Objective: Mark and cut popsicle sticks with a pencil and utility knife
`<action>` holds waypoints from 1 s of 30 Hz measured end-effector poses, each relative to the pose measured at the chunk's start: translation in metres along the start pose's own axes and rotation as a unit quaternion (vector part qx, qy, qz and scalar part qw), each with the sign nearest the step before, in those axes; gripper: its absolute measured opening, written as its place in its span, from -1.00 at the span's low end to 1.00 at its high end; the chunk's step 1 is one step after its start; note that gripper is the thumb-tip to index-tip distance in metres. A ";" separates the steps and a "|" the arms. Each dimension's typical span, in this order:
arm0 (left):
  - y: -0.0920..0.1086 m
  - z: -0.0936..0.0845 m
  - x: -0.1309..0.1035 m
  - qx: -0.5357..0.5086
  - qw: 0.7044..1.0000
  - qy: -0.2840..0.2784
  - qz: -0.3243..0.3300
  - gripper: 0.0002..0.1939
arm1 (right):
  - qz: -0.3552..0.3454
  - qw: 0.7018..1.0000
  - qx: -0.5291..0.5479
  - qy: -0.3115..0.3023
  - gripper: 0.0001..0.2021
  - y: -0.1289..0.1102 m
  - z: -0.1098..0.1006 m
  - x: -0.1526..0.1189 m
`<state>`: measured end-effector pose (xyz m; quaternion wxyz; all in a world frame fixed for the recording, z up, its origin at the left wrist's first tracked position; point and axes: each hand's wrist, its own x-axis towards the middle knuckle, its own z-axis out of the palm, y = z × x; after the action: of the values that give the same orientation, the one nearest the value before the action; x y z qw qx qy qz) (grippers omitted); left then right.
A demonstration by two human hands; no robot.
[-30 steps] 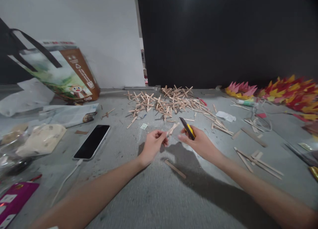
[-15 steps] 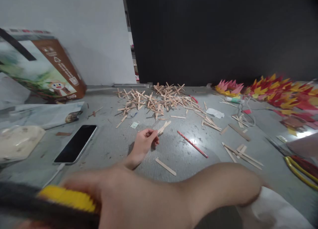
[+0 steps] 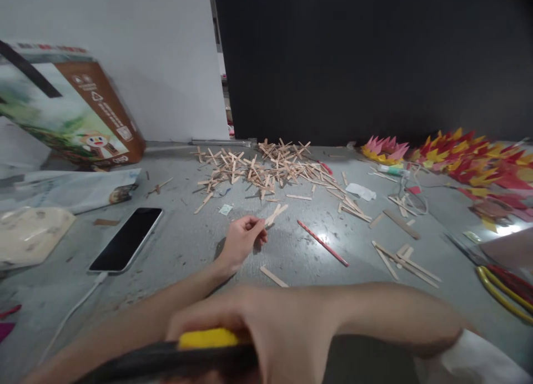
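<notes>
The right hand (image 3: 287, 331) and the black-and-yellow cutter (image 3: 210, 338) are blurred, and the view's lower edge cuts the hand. The left hand (image 3: 242, 241) hides the lower ends of the crossed sticks (image 3: 275, 213).

Stick pile (image 3: 258, 170) at back centre of table (image 3: 175, 240), before 2 panels (image 3: 353, 62). Bag (image 3: 97, 112) at back left, behind phone (image 3: 127, 240); cable (image 3: 71, 313) runs from phone's near end. Left hand (image 3: 240, 237) in front of pile, crossed sticks (image 3: 276, 213) in its fingers. Pencil (image 3: 322, 243) lies right of left hand. Right hand (image 3: 289, 328) nearest camera, around cutter (image 3: 208, 338); 1 loose stick (image 3: 272, 276) on table between both hands. Stick group (image 3: 410, 263) between pencil and scissors (image 3: 502, 295) at far right. Paper petals (image 3: 470, 155) behind scissors.
</notes>
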<state>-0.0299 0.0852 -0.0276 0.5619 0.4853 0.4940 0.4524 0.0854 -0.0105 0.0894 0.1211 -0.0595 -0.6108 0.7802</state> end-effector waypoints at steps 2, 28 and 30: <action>0.002 0.000 0.000 -0.017 1.000 -0.003 0.001 -0.65 | -0.005 0.999 -0.037 0.020 -0.37 -0.010 -0.012 -0.012; 0.001 -0.004 -0.003 0.084 0.985 -0.139 0.053 -0.63 | 0.009 0.768 -0.311 0.559 -0.65 0.048 -0.113 -0.079; 0.001 -0.007 0.000 0.089 0.987 -0.121 0.062 -0.67 | 0.043 0.756 -0.382 0.529 -0.72 0.044 -0.108 -0.082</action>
<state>-0.0367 0.0864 -0.0265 0.5435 0.6142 0.4294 0.3783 0.1852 0.0597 0.0156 0.3584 -0.5303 -0.6937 0.3303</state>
